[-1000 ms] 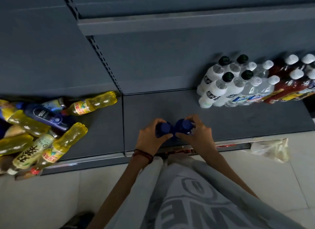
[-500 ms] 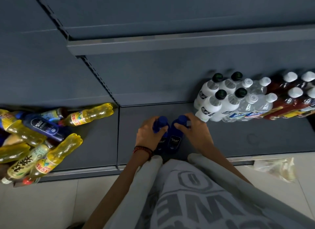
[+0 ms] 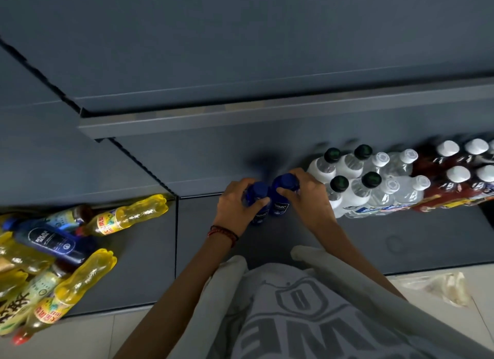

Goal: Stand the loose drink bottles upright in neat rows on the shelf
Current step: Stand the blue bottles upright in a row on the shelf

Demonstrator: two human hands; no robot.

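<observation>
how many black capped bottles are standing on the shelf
4. They form a square block at the left end of the standing rows, beside the right hand: back left bottle, back right bottle, front left bottle, front right bottle. None looks hidden.

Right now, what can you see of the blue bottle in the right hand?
The blue bottle is dark translucent plastic with a blue cap and a small white-printed label. It stands roughly upright on the grey shelf, gripped near the top by the right hand. A matching bottle in the left hand stands close beside it.
</observation>
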